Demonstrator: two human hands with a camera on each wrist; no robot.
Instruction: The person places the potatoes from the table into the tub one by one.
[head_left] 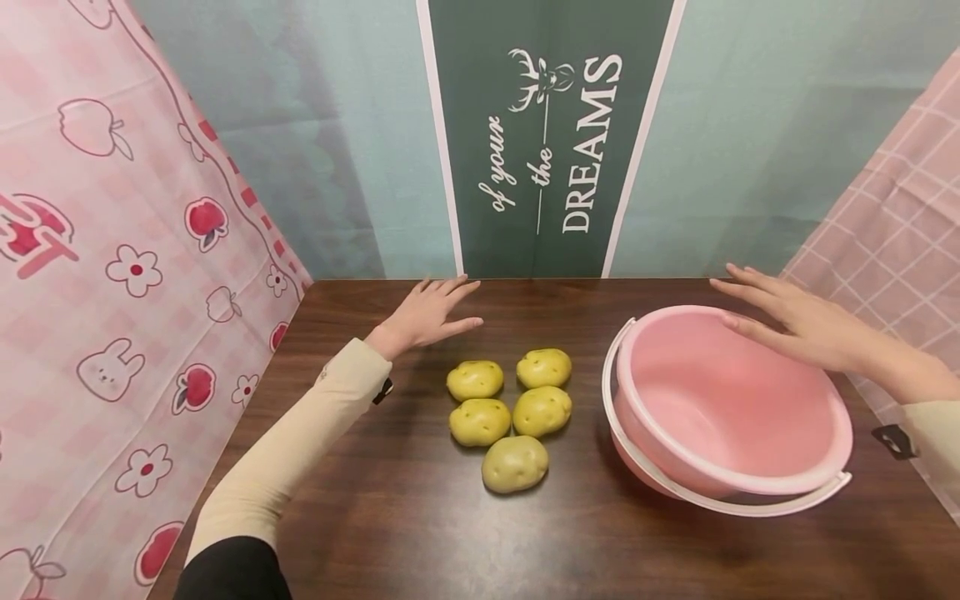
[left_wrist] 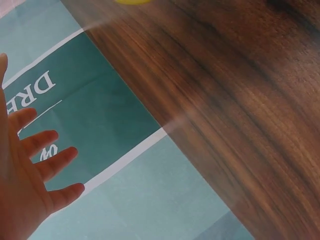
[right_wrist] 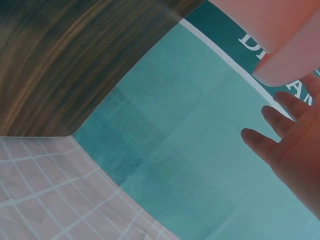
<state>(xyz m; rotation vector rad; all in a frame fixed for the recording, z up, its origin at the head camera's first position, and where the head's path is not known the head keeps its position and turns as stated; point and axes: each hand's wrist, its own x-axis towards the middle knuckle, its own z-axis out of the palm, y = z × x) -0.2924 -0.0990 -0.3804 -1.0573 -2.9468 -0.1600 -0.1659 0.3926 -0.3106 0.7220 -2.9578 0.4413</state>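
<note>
Several yellow potatoes (head_left: pixel 480 422) lie in a loose cluster on the brown wooden table (head_left: pixel 390 533). Beyond them to the left, my left hand (head_left: pixel 429 315) is held out with fingers spread and nothing in it. A pink bucket (head_left: pixel 735 400) stands right of the potatoes, its white handle (head_left: pixel 757 507) lowered along the near side of the rim. Over the bucket's far right rim hovers my right hand (head_left: pixel 795 321), fingers extended, holding nothing. In the left wrist view the left hand (left_wrist: pixel 30 170) shows spread fingers. The right wrist view has the right hand (right_wrist: pixel 295 135) beside the bucket's rim.
A teal cloth with a dark green printed band (head_left: pixel 540 167) hangs behind the table's far edge. Pink apple-print fabric (head_left: pixel 150 333) covers the left side, and pink checked fabric (head_left: pixel 892 225) the right. Dark straps sit at both wrists.
</note>
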